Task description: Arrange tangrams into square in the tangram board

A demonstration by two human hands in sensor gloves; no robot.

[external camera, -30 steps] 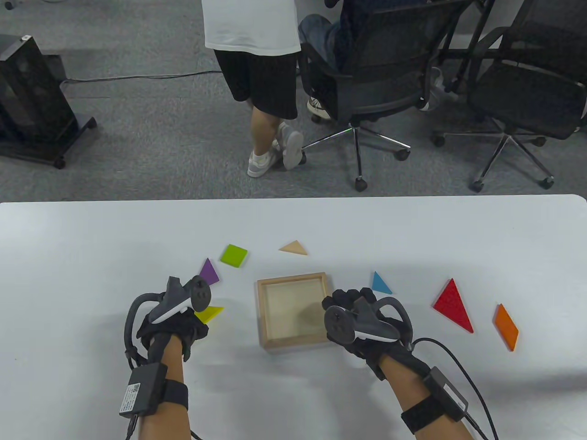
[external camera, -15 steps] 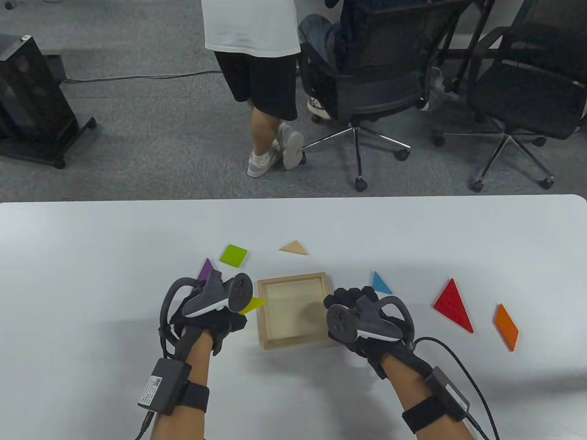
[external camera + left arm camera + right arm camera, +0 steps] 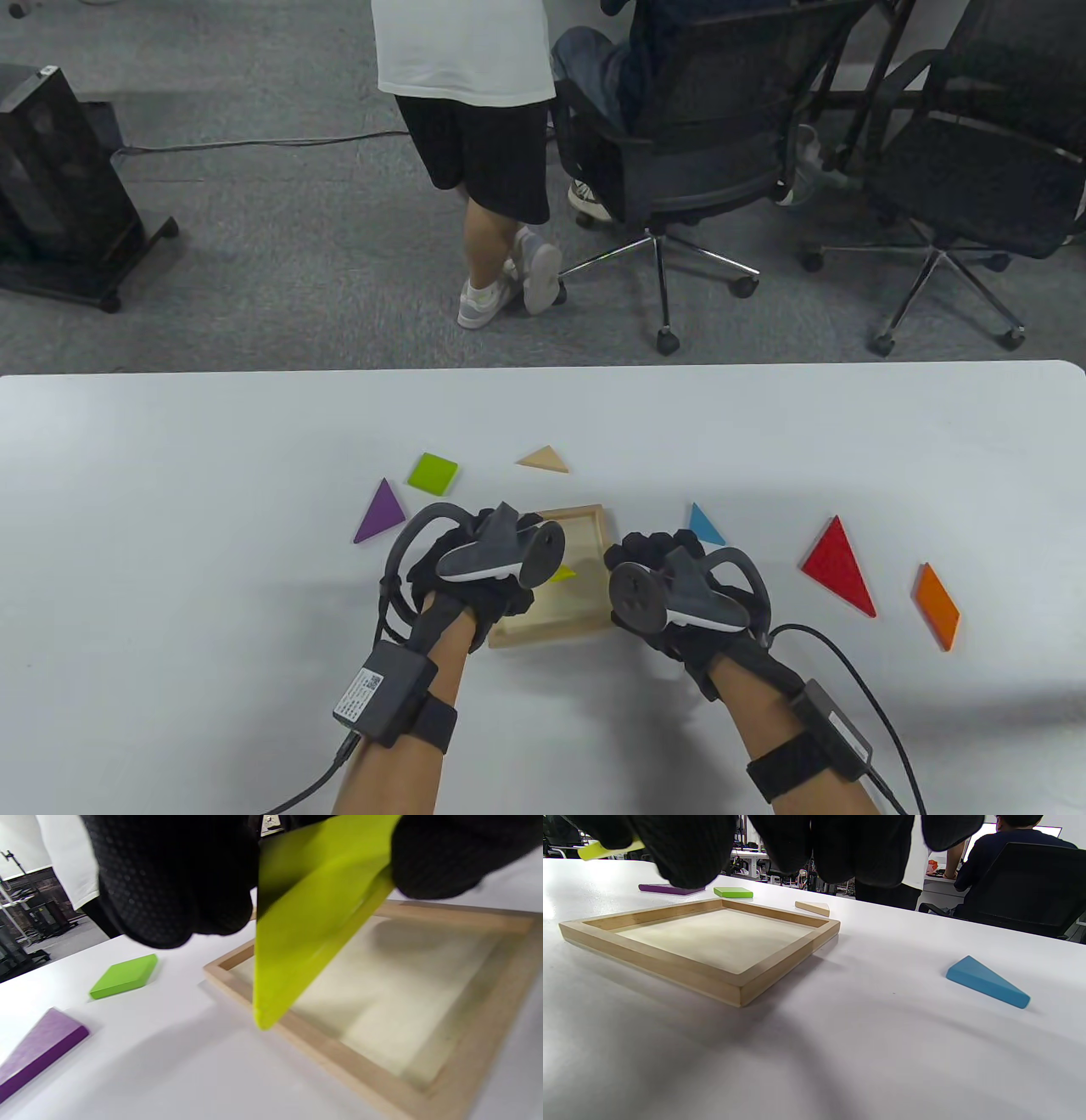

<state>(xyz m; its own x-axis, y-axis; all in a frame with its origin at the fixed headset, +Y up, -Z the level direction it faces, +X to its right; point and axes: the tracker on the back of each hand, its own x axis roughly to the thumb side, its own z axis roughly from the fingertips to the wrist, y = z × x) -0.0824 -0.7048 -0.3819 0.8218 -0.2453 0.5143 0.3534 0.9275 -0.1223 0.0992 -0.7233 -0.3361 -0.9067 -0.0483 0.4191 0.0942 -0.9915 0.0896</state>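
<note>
Two gloved hands, one busy and one resting

The left hand (image 3: 475,564) reaches in from the left, and its fingers (image 3: 169,882) and thumb pinch a yellow piece (image 3: 305,925) up in the air. The right hand (image 3: 670,594) sits low beside it, fingers (image 3: 687,849) hanging down loosely, holding nothing.

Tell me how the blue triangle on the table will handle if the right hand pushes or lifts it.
The blue triangle looks like a thick, rigid block, so it probably won't flex. It lies flat on the smooth white table, so a push should slide it, not roll it. Its tapered point may pivot under an off-centre push.
</note>
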